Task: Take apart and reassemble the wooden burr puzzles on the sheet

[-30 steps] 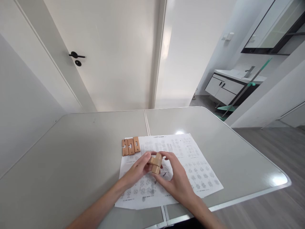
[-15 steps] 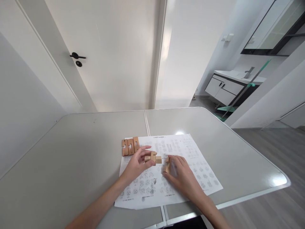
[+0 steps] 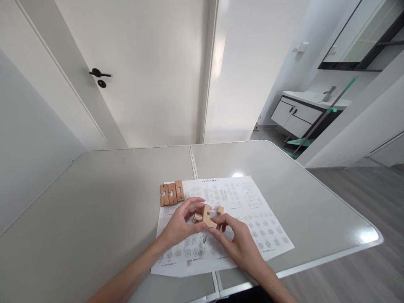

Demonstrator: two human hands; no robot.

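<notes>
Over a printed instruction sheet (image 3: 252,210) on the grey table (image 3: 94,198), my left hand (image 3: 179,223) pinches a small cluster of notched wooden puzzle pieces (image 3: 203,216). My right hand (image 3: 238,242) closes its fingertips on the right side of that same cluster, where another wooden piece (image 3: 219,210) sticks up. Three more notched wooden bars (image 3: 171,193) lie side by side at the sheet's far left corner, untouched.
A seam runs down the table's middle (image 3: 193,162). The rounded right table corner (image 3: 369,237) drops to a wooden floor. Behind stand a white door with a black handle (image 3: 99,75) and a vanity cabinet (image 3: 296,115) with a green mop.
My hands had pulled apart, each with wooden pieces low on the sheet; now they are back together, holding the pieces joined above the paper.
</notes>
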